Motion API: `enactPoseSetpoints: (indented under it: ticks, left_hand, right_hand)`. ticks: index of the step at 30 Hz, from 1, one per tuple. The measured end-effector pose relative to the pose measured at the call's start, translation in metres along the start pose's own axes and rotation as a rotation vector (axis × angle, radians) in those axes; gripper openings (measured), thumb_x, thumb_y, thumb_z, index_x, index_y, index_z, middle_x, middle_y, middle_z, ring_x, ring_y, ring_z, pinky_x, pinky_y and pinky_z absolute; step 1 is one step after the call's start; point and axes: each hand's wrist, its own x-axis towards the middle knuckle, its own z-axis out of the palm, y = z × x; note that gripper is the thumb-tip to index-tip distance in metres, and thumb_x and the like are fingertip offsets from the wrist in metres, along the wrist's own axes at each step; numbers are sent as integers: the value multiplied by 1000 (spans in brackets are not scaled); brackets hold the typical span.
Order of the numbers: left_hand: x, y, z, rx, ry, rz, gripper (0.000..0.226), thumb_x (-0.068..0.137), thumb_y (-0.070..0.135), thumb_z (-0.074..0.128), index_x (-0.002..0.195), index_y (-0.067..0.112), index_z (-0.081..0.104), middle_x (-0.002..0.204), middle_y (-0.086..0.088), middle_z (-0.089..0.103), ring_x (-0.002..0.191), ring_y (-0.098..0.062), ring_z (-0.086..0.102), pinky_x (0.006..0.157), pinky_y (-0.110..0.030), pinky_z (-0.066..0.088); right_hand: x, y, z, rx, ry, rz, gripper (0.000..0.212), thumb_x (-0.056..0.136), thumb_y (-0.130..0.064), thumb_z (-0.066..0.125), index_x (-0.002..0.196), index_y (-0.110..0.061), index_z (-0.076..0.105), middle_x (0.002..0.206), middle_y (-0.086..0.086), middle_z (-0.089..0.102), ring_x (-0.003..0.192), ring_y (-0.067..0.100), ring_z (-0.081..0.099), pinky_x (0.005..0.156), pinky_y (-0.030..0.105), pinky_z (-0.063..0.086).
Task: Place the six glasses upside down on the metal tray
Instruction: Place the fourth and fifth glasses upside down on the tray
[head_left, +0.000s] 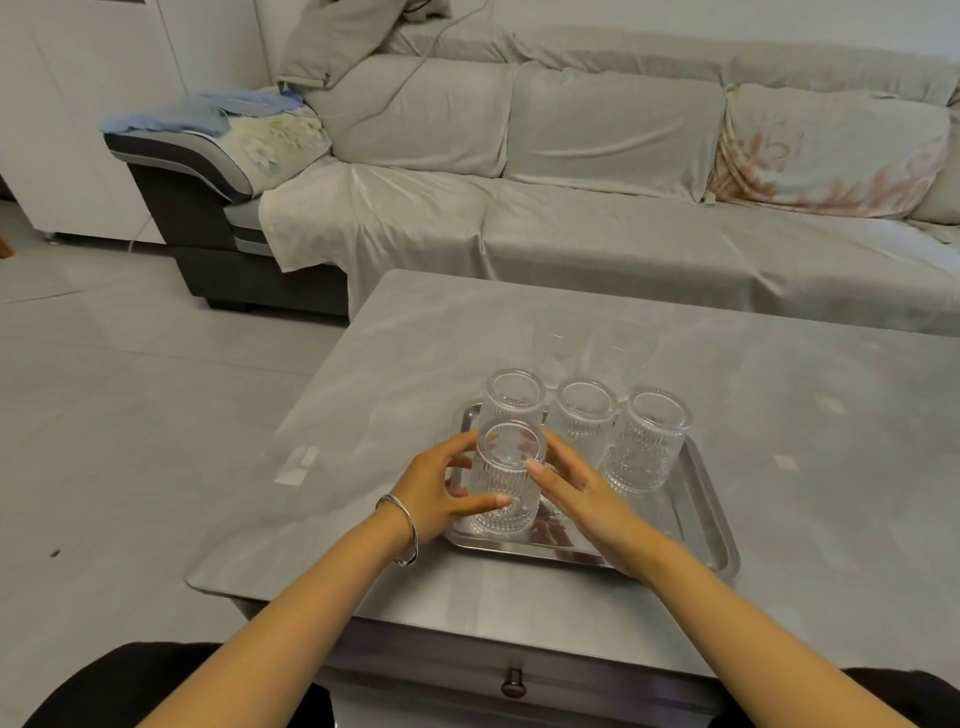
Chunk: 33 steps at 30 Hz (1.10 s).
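Note:
A metal tray (698, 519) lies on the grey table. Several clear ribbed glasses stand upside down on it. Three form the far row: the left one (511, 397), the middle one (584, 415) and the right one (647, 441). A fourth glass (504, 480) stands at the tray's near left corner, base up. My left hand (439, 493) wraps its left side, thumb across the front. My right hand (576, 491) touches its right side with the fingers. The tray's near middle and near right are bare metal.
The grey table (779, 395) has a drawer knob (513, 685) at its front edge. A covered grey sofa (597, 171) runs behind the table. Open tiled floor (130, 389) lies to the left. My knees show at the bottom corners.

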Motion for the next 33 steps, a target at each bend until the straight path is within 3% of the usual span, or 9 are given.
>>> enactPoseSetpoints:
  ticks: [3,11,15,17,19,22,26,29,33]
  left_hand:
    - [1,0,-1,-10,-17,2,69,52,52,77,114,48,49,114,15,59,107,0,52,74,-18,55]
    - [-1,0,-1,-8,-35,5,63,60,41,79,110,56,45,113,20,56,106,7,51,72,-10,51]
    - [-2,2,-11,45,-27,11,67,64,32,80,122,41,47,119,14,55,110,-3,52,76,-14,52]
    - [-1,9,-22,61,-12,29,69,64,30,80,125,35,48,121,13,55,110,-6,54,76,-15,53]
    - [1,19,-35,62,7,55,63,62,38,77,119,38,50,118,15,56,106,-7,57,74,-14,53]
    - [14,37,-51,118,90,88,59,60,53,65,115,36,52,112,13,59,99,-7,60,72,-14,52]
    - [48,54,-54,162,151,111,53,70,51,58,119,30,52,109,11,59,94,-2,59,66,-8,46]
    - [84,59,-48,151,167,87,47,80,45,57,122,25,51,113,4,59,101,-14,58,73,-14,45]
    - [134,62,-39,192,111,-5,63,77,49,61,132,23,45,128,1,54,107,-16,53,86,-26,46]
  right_hand:
    - [-2,0,1,0,0,6,43,82,-48,60,121,-58,45,118,-42,55,112,-16,52,83,7,46]
    - [-1,2,-1,3,-12,4,57,80,-49,60,134,-43,42,136,-20,50,124,-3,47,95,17,43]
    - [-2,-4,-7,-41,-10,4,54,79,-51,59,130,-45,43,129,-24,50,113,-18,47,84,4,43]
    - [-3,-11,-17,-73,6,-7,52,79,-51,57,129,-43,45,130,-23,50,116,-15,46,86,5,43]
    - [-4,-21,-29,-107,21,-39,53,80,-50,55,130,-38,47,132,-22,52,119,-11,48,92,9,43]
    - [-2,-43,-49,-163,30,-106,52,80,-51,54,130,-36,49,130,-23,54,115,-15,50,85,4,43]
    - [16,-73,-75,-290,104,-190,45,80,-50,54,122,-35,55,127,-18,58,116,-4,54,97,21,47]
    - [38,-88,-99,-387,168,-225,41,80,-48,55,119,-35,55,124,-19,57,118,1,53,101,26,42]
    - [72,-81,-136,-499,258,-209,36,87,-39,58,122,-30,56,131,-11,53,125,10,46,106,30,34]
